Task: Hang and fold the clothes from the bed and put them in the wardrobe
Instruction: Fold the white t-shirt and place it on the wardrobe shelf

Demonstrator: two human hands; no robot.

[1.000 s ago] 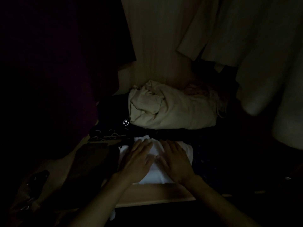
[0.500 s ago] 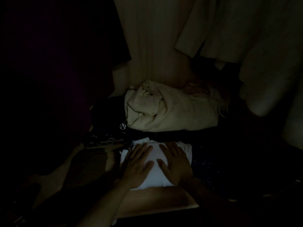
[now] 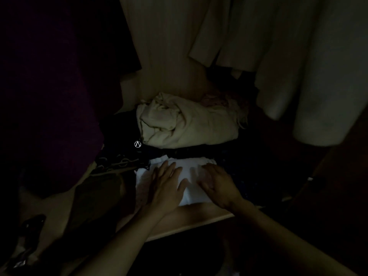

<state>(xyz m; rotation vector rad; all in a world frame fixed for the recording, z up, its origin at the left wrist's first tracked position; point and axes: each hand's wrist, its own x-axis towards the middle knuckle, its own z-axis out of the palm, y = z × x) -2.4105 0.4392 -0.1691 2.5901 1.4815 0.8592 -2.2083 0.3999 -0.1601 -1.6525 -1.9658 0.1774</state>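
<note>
Both hands have drifted apart on the folded white garment (image 3: pixel 191 176) since a second ago: the left hand (image 3: pixel 166 188) lies flat, fingers spread, on its left half, while the right hand (image 3: pixel 217 184) has slid toward the right edge and now looks slightly cupped and blurred, as if in motion. Neither hand grips anything; both are open, palms down on the cloth. The garment sits on the wardrobe shelf (image 3: pixel 199 220), near its front edge, in front of a crumpled cream bundle (image 3: pixel 187 122) and just beside dark clothes (image 3: pixel 119 160) on the left. Pale garments hang (image 3: pixel 298 56) above on the right. Judging from this, the piece is already stowed and is only being smoothed, so this item seems nearly finished. Dim light hides the shelf's right side.
</note>
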